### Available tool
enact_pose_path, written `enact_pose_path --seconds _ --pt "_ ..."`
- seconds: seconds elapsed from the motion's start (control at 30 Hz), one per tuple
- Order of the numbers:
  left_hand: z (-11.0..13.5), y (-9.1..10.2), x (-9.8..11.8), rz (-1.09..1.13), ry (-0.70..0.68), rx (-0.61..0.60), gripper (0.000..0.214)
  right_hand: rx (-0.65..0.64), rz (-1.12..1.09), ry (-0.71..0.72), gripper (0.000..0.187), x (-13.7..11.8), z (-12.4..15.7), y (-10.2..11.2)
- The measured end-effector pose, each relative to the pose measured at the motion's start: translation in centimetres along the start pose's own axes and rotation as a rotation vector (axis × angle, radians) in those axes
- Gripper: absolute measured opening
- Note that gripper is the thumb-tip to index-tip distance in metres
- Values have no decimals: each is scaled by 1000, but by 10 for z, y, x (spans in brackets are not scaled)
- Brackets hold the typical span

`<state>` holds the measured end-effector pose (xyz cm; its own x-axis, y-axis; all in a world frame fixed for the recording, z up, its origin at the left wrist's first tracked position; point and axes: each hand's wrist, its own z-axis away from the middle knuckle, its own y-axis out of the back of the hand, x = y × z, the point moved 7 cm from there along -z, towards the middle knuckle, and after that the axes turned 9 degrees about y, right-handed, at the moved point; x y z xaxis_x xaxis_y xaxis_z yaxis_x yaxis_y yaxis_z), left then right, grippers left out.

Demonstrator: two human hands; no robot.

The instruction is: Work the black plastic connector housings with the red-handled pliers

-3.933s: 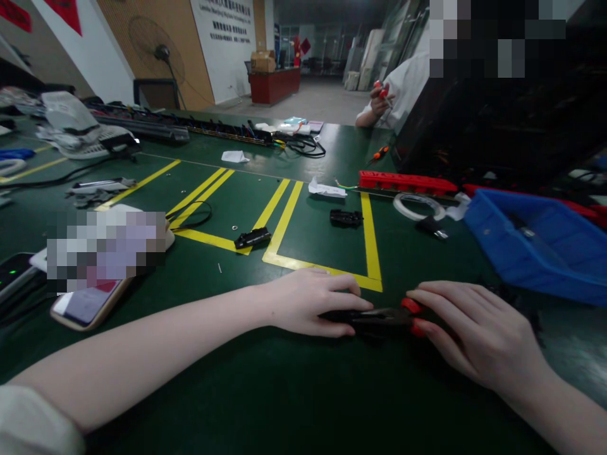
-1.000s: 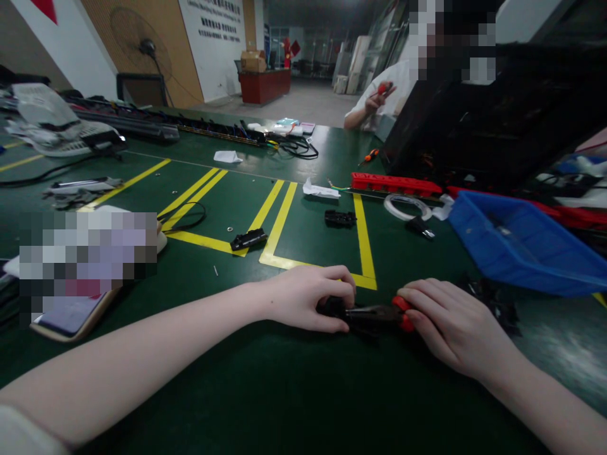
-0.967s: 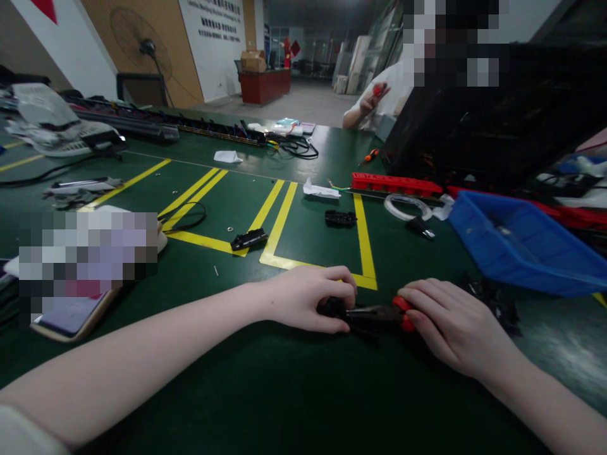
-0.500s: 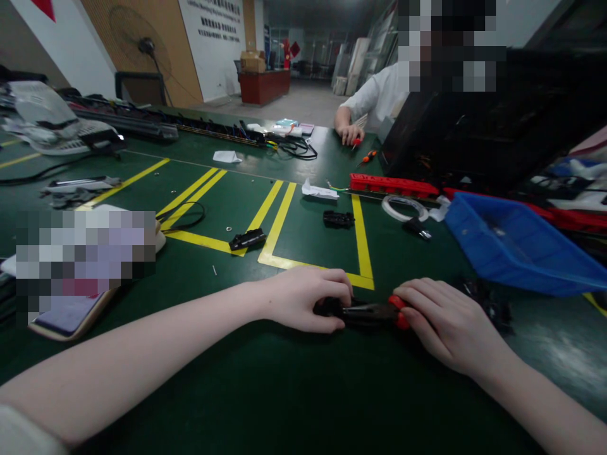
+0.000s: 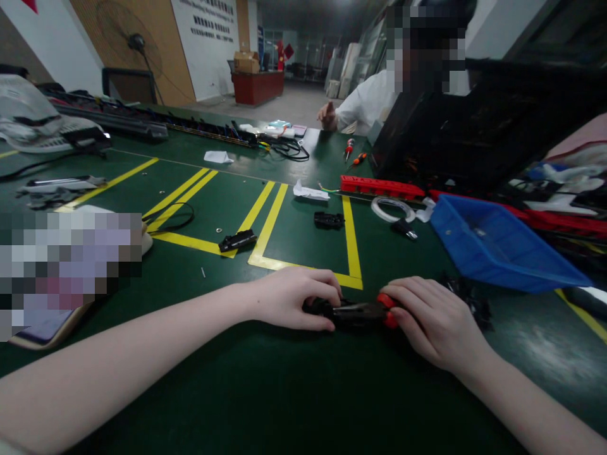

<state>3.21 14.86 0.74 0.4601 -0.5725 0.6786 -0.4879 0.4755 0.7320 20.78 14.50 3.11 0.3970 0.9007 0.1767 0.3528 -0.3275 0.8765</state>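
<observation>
My left hand (image 5: 291, 297) lies on the green table (image 5: 284, 392) with its fingers curled over a small black part (image 5: 322, 308). My right hand (image 5: 434, 319) is closed round the red handles of a pair of pliers (image 5: 365, 309). The dark jaws of the pliers point left and meet the black part under my left fingers. Both hands rest just in front of a yellow tape outline (image 5: 351, 240).
A blue bin (image 5: 493, 246) stands at the right, black parts (image 5: 467, 297) heaped beside it. Two more black parts (image 5: 237, 240) (image 5: 329, 220) lie by the yellow lines. A phone (image 5: 42, 322) sits at left. A person in white (image 5: 365, 104) sits across, screwdrivers (image 5: 353, 155) nearby.
My hands have stayed together on the part and pliers, with the view shifting slightly. The person across lowered a hand from a raised red tool to the table, then lifted it empty.
</observation>
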Motion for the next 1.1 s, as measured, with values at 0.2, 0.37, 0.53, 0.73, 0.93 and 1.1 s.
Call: enact_pose_path --seconds 0.2,0.37,0.53,0.73,0.93,1.1 --pt "-1 0 -1 10 -1 1 24 -15 5 0 19 0 1 -2" --pt "-1 0 -2 35 26 -14 24 -22 -18 4 20 1 2 -4" --pt "-1 0 -2 41 17 -16 24 -20 0 13 20 -1 0 -3" --pt "-2 -2 -5 65 39 -32 24 -35 6 1 21 0 0 -5" --pt "-1 0 -2 53 36 -11 25 -47 -33 -38 22 2 2 -7" --pt "-2 0 1 57 31 -9 23 -49 -39 -57 24 3 3 -9"
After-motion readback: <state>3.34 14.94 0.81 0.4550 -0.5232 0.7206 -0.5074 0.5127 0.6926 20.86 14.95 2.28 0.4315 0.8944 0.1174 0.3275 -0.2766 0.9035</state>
